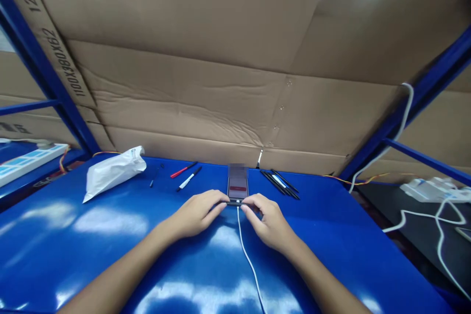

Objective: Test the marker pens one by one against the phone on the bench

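A phone (237,184) lies flat on the blue table (110,235), its lit screen showing a red band. My left hand (196,213) and my right hand (267,220) meet at the phone's near edge, fingers curled and pinching it from both sides. A white cable (247,255) runs from that edge toward me between my forearms. Whether my right fingers hold the plug or the phone's corner is unclear.
A white plastic bag (112,170) lies at the back left. A red pen (183,170) and a black-and-white pen (189,179) lie left of the phone, several dark pens (280,184) right of it. Cardboard sheets (221,83) wall off the back. Power strips (434,189) and white cables sit at right.
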Motion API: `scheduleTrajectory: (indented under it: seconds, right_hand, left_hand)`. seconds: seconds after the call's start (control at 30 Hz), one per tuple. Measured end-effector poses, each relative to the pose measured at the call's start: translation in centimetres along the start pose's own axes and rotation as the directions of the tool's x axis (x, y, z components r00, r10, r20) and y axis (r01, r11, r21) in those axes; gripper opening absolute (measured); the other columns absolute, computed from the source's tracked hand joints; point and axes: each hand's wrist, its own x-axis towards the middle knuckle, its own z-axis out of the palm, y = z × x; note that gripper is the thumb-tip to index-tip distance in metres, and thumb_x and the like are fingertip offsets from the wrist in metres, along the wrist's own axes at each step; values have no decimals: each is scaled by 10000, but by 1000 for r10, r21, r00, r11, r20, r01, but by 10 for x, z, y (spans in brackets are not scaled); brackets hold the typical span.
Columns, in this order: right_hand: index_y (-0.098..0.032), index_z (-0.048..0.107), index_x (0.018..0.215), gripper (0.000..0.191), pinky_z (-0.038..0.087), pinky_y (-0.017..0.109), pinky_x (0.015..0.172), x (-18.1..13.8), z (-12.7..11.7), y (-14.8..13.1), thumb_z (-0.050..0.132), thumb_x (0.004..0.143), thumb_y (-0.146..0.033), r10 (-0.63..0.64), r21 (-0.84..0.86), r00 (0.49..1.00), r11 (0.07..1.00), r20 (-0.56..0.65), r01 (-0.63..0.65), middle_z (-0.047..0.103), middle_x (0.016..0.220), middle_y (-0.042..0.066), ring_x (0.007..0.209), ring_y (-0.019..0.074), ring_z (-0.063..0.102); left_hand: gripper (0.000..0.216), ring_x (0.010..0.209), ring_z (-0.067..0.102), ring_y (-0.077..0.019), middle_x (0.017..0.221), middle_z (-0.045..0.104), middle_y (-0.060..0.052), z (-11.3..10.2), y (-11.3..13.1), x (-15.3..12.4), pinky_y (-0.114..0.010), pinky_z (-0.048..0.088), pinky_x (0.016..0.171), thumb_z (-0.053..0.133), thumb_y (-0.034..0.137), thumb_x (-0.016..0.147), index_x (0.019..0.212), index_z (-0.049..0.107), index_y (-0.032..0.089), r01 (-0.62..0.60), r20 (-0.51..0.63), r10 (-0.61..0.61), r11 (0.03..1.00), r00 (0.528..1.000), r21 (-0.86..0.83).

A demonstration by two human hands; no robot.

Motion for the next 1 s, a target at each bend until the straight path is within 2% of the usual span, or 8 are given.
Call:
scheduleTrajectory:
  seconds: [0.13, 0.3, 0.47, 0.53, 0.63, 0.77, 0.87, 1.0]
  right_hand:
    - [-198, 595, 667, 528, 382, 289, 663, 2, 2, 1, 360, 1106, -373, 75, -18, 997, 997, 31, -74, 618, 641, 18, 657, 170, 576]
    - [-200, 692, 985, 286, 426, 285, 755, 0, -2, -1, 523, 1048, -422, 21, 30, 1000, 999, 9, -21, 714, 935, 60, 853, 200, 625]
    - [-193, 534, 634, 569, 337, 271, 601, 1, 3, 0, 355, 1093, -479, 122, 88, 990, 988, 73, -128, 556, 593, -1, 596, 151, 516]
    - [-189, 571, 673, 551, 353, 268, 622, 2, 3, 0, 356, 1091, -477, 148, 109, 987, 982, 60, -154, 592, 632, 7, 632, 159, 546]
    - [-190, 661, 851, 382, 391, 273, 709, 2, -1, -3, 480, 1052, -459, 80, 106, 996, 991, 47, -85, 684, 828, 39, 776, 184, 592]
    - [-193, 527, 661, 525, 330, 278, 627, 3, 2, -1, 431, 1052, -530, 141, 155, 987, 976, 79, -152, 554, 645, 2, 636, 154, 497]
    - [-219, 376, 566, 655, 273, 277, 533, 4, 10, 5, 381, 999, -711, 318, 342, 936, 872, 149, -351, 385, 514, -35, 498, 120, 362]
    - [-241, 366, 538, 694, 261, 264, 460, 6, 17, 10, 496, 870, -836, 405, 591, 825, 575, 395, -566, 325, 407, -73, 381, 98, 328]
  left_hand:
    - [267, 1085, 656, -225, 1184, 705, -59, 2, 0, 0, -339, 494, 956, 408, 307, 1096, 1228, 624, 222, -21, 19, 21, 1000, 1000, 8]
    - [287, 1100, 666, -222, 1201, 712, -61, 2, 1, 1, -326, 496, 959, 394, 318, 1102, 1221, 634, 215, 24, 7, -24, 999, 1000, -43]
    - [286, 1092, 668, -229, 1191, 717, -64, 4, 1, 1, -328, 495, 960, 423, 304, 1086, 1239, 648, 217, -7, 16, 8, 999, 1000, -51]
    - [291, 1106, 667, -238, 1205, 719, -69, 4, 3, 2, -338, 491, 969, 422, 313, 1088, 1234, 653, 214, 16, 17, -15, 998, 1000, -58]
    - [302, 1088, 683, -234, 1196, 735, -65, 3, 5, 3, -326, 495, 955, 409, 321, 1096, 1212, 667, 213, 43, 60, -36, 993, 998, -113]
    - [309, 1041, 685, -226, 1157, 738, -73, 8, 3, 3, -311, 504, 933, 425, 300, 1092, 1245, 679, 212, -27, 39, 31, 994, 999, -110]
    - [328, 952, 661, -224, 1070, 715, -91, 14, 0, 3, -312, 518, 864, 424, 271, 1083, 1282, 674, 200, -99, -60, 99, 995, 993, 6]
    - [307, 940, 625, -212, 1042, 652, -91, 14, -2, 3, -316, 518, 854, 467, 219, 1054, 1242, 710, 213, -178, -189, 184, 983, 965, 51]
